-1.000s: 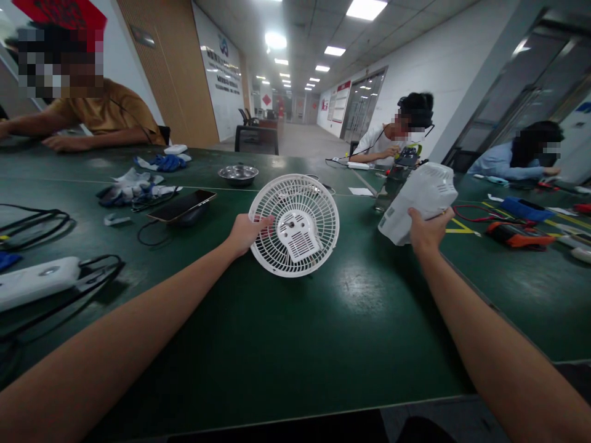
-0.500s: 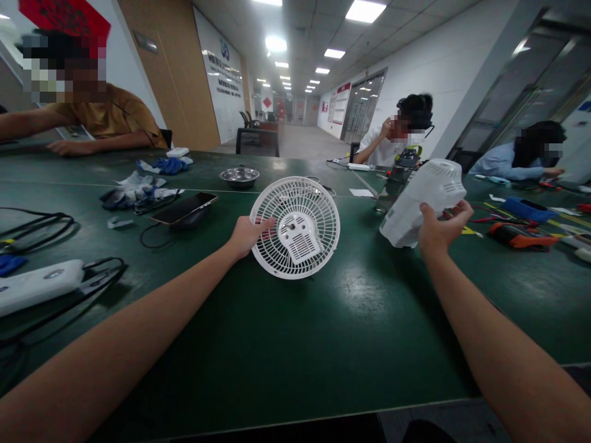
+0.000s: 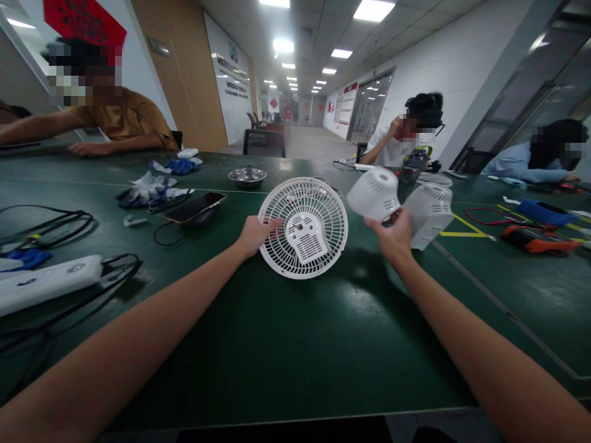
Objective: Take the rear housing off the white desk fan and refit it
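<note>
Fan head (image 3: pixel 307 239) is tilted over the green surface (image 3: pixel 286 357); the left hand (image 3: pixel 253 237) has its fingers clamped on the rim. At the right, the right hand (image 3: pixel 392 239) has fingers gripping a white cover (image 3: pixel 373 192). Just beyond stands a white housing (image 3: pixel 430 212); farther, a metal bowl (image 3: pixel 247 178).

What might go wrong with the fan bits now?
The left hand holds the fan head by one side, so it might tip if let go. The right hand grips the white plastic cover by its lower edge; it could slip, or perhaps knock the white housing beside it.
</note>
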Demonstrator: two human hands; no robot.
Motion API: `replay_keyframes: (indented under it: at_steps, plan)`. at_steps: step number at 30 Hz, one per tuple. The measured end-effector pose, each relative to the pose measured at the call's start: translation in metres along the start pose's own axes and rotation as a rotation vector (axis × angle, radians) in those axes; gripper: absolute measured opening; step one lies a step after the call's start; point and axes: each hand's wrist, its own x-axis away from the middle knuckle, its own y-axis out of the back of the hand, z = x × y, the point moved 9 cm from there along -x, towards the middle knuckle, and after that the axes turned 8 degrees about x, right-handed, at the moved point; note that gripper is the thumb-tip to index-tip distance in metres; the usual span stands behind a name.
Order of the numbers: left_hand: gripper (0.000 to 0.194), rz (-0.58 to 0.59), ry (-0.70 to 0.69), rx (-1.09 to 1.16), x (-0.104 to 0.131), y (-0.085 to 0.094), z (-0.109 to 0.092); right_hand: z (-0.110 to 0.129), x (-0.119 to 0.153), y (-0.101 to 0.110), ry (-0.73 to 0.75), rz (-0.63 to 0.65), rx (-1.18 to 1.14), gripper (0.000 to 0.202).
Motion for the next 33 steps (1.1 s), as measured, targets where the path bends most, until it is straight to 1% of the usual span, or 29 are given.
replay_keyframes:
  at_steps: [3,6,10,12,13,15,17,18,19,20,21,23,24,25,27,29,31,33]
  plan:
    - [0.022,-0.002,0.025,-0.007,-0.001,0.001,0.003,0.002,0.014,-0.037,0.016,0.212,0.068,0.072]
    - [0.02,-0.004,0.014,-0.028,-0.001,0.001,0.002,-0.002,0.019,-0.056,0.032,0.307,0.251,0.073]
    - [0.016,-0.013,-0.014,-0.074,0.001,0.001,-0.002,-0.011,0.019,-0.07,0.013,0.371,0.409,0.078]
    - [0.017,-0.026,-0.022,-0.084,0.002,0.001,-0.004,-0.01,0.021,-0.073,0.027,0.396,0.457,0.078]
    - [0.02,-0.029,-0.029,-0.084,0.003,0.001,-0.005,-0.007,0.022,-0.071,0.046,0.389,0.466,0.078]
    - [0.025,-0.035,-0.041,-0.086,0.004,0.0,-0.007,0.007,0.023,-0.062,0.104,0.316,0.434,0.074]
    - [0.027,-0.056,-0.052,-0.109,0.004,0.002,-0.008,0.028,0.027,-0.048,0.174,0.228,0.304,0.064]
    - [0.028,-0.074,-0.06,-0.125,0.004,0.003,-0.008,0.039,0.031,-0.044,0.191,0.222,0.194,0.055]
    - [0.029,-0.095,-0.071,-0.139,0.003,0.005,-0.008,0.047,0.037,-0.044,0.184,0.26,0.057,0.046]
    - [0.03,-0.116,-0.085,-0.151,0.002,0.007,-0.008,0.053,0.045,-0.049,0.131,0.348,-0.101,0.038]
    - [0.032,-0.133,-0.098,-0.161,0.001,0.008,-0.008,0.057,0.056,-0.059,0.034,0.472,-0.275,0.035]
    - [0.035,-0.149,-0.111,-0.171,-0.001,0.011,-0.006,0.069,0.088,-0.084,-0.197,0.75,-0.609,0.033]
    - [0.037,-0.15,-0.114,-0.169,-0.003,0.011,-0.004,0.076,0.103,-0.092,-0.29,0.837,-0.735,0.029]
    - [0.039,-0.146,-0.115,-0.165,-0.004,0.012,-0.003,0.084,0.115,-0.097,-0.358,0.88,-0.841,0.025]
    - [0.041,-0.143,-0.13,-0.156,-0.004,0.012,-0.004,0.095,0.134,-0.102,-0.479,0.934,-0.989,0.021]
    - [0.042,-0.17,-0.183,-0.168,-0.001,0.014,-0.011,0.104,0.144,-0.101,-0.555,0.958,-1.076,0.021]
    - [0.044,-0.252,-0.268,-0.19,0.006,0.019,-0.021,0.113,0.15,-0.098,-0.579,0.971,-1.138,0.023]
    - [0.045,-0.348,-0.352,-0.185,0.013,0.024,-0.031,0.12,0.151,-0.093,-0.552,0.955,-1.188,0.021]
